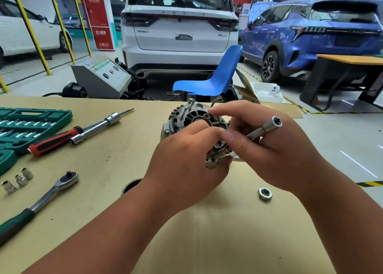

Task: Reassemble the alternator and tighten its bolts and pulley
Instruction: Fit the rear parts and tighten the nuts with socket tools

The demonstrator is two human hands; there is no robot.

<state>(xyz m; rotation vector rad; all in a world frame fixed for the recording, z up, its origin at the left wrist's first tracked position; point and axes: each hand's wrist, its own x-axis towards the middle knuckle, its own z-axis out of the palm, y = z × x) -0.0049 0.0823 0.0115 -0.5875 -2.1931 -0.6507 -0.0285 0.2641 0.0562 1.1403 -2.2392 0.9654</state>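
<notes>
Head view: alternator sat on the table under both sets of fingers, end face and axis tilted up toward the camera, studs at its far rim pointing up and away. Left hand fingers curled round the near housing. Right hand gripped a socket driver, long axis running up-right, socket mouth outward; index finger stretched over the far rim. 1 nut lay nearer the camera than the right fingers, apart.

The alternator is dull grey cast metal, rough and ribbed. The socket, nut and ratchet head are polished, shiny metal. The counter is smooth matt tan board. The case is matt green plastic, and the chair is glossy blue plastic.
</notes>
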